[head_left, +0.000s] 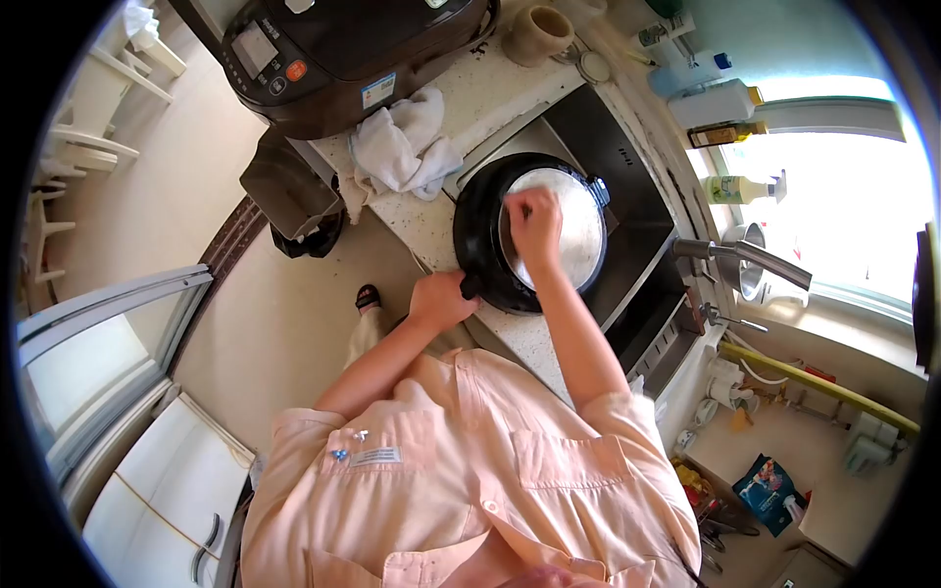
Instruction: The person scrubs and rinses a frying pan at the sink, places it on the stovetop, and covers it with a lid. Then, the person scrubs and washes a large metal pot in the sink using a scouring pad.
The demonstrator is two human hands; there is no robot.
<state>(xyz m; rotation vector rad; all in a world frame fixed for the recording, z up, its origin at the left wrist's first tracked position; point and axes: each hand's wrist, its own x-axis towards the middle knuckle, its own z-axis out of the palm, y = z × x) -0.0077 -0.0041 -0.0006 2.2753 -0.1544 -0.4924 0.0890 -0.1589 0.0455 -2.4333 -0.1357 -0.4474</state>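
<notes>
With left hand closed round the stubby handle of the black pan and right hand pinched shut on the knob of the steel lid, keep both grips firm. Pan sits at the left edge of the sink, right of the white cloth. Probably best: hold the pan level, move the lid straight and slowly, keep the wrist clear of the rim, and avoid tipping towards the faucet.

— Where's the light from?
— The blown-out white window at three o'clock; it glares off my round silver metal lid.
— And the edges?
— Fisheye-bent, black-vignetted corners, slightly soft.
</notes>
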